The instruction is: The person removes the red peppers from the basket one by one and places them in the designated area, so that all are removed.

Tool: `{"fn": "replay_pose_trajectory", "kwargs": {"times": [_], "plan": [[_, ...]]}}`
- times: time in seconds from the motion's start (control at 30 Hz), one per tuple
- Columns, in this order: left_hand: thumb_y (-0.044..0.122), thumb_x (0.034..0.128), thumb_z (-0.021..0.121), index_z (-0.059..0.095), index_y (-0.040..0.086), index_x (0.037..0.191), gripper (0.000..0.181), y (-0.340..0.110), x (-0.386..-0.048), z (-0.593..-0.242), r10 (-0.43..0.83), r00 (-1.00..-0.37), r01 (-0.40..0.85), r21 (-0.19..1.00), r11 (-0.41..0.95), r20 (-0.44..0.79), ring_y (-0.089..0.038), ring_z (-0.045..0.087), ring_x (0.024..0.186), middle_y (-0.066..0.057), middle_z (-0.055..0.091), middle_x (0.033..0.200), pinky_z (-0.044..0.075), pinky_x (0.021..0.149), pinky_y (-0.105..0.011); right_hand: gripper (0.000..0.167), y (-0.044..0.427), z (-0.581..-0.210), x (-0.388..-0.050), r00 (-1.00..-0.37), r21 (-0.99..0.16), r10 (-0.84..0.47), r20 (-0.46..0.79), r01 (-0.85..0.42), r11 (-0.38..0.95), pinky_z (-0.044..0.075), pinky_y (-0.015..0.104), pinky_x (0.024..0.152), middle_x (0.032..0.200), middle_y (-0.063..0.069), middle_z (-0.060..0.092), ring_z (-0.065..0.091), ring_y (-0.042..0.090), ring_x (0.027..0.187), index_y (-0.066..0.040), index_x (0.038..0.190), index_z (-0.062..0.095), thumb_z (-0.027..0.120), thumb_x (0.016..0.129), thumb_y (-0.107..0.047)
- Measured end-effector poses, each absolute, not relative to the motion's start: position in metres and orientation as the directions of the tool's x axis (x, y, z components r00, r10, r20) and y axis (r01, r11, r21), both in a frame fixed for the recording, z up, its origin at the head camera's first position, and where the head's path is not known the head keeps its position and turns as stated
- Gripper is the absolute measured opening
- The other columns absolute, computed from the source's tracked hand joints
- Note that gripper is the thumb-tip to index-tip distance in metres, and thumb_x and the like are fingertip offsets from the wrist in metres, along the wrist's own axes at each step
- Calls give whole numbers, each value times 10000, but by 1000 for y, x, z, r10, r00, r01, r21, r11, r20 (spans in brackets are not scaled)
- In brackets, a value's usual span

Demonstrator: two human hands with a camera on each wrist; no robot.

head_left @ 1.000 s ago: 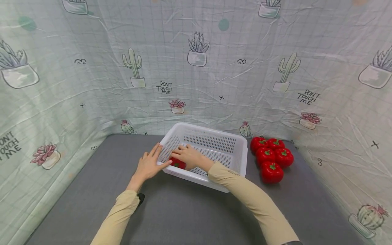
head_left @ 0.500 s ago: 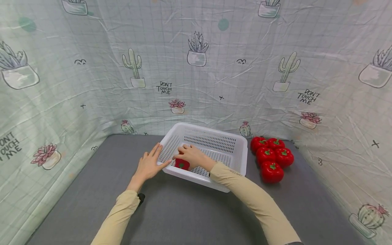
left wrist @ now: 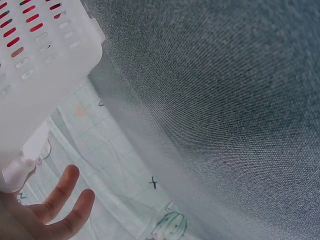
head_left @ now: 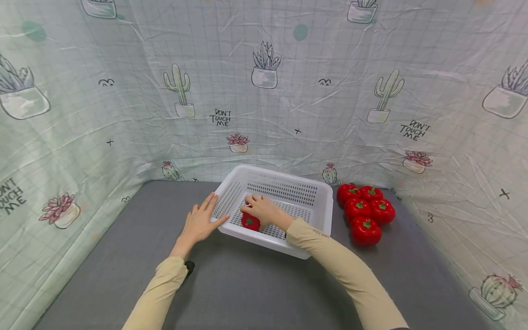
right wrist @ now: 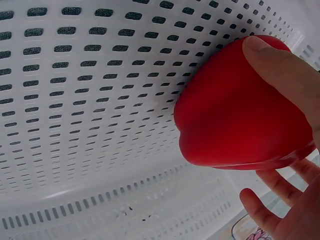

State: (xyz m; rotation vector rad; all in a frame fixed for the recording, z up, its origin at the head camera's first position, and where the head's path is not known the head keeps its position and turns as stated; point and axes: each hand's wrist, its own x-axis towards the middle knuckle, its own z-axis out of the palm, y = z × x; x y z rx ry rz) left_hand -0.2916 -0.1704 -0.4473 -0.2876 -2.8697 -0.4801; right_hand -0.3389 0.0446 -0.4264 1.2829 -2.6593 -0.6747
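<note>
In the head view, a white perforated plastic basket (head_left: 281, 245) stands on the grey table. My right hand (head_left: 264, 211) reaches into it and grips a red bell pepper (head_left: 250, 222) with a green stem. The right wrist view shows the thumb over one side of the red pepper (right wrist: 240, 110) and fingers on the other, just at the slotted basket floor (right wrist: 75, 100). My left hand (head_left: 200, 223) rests at the basket's left front corner, thumb toward the rim. In the left wrist view, two fingers of the left hand (left wrist: 47, 212) extend past the basket's outer wall (left wrist: 40, 90).
Several red bell peppers (head_left: 358, 210) stand grouped on the table (head_left: 247, 288) to the right of the basket. A cloth printed with cacti (head_left: 288, 119) hangs behind and on both sides. The basket's back rim is close to the back cloth.
My right hand has shifted the pepper to the right inside the basket, away from its left wall. My left hand has stayed at the corner. The peppers outside have not moved.
</note>
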Motion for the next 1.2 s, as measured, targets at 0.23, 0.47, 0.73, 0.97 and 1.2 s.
{"fn": "replay_pose_trajectory", "kwargs": {"times": [0.23,0.47,0.73,0.97,1.2], "plan": [[632,807,423,243,138,1419,807,-171,-292,-447,161,-957,233,308,923,240,-390,439,1030,-75,228,1482,376,775,-531,818,48,-428,-339,-614,445,-785,-80,-727,523,418,384,903,1285,-21,430,410,186,1129,-218,1281,373,730,613,-527],[667,794,400,252,126,1416,838,-171,-290,-447,164,-950,249,327,912,267,-402,437,1008,-88,241,1476,366,746,-542,844,54,-426,-338,-602,423,-795,-72,-740,522,420,401,900,1309,-18,432,405,194,1132,-215,1306,370,717,613,-552],[693,789,366,273,125,1409,846,-170,-289,-447,159,-943,255,324,911,293,-391,443,988,-84,267,1466,370,738,-529,751,63,-420,-339,-582,368,-813,-31,-763,532,416,413,907,1232,-12,460,415,189,1116,-238,1286,383,682,661,-528],[622,805,439,264,128,1412,802,-171,-290,-447,155,-955,232,308,923,254,-365,443,985,-84,246,1475,378,746,-503,682,68,-397,-331,-562,381,-827,5,-764,521,415,410,910,1212,9,486,453,199,1108,-231,1272,416,632,700,-532],[621,793,462,270,126,1410,814,-171,-290,-446,154,-953,233,301,925,262,-363,451,975,-84,260,1470,386,726,-497,664,74,-375,-324,-553,367,-833,27,-769,523,413,405,910,1207,21,498,448,212,1112,-222,1260,429,633,700,-513]]}}
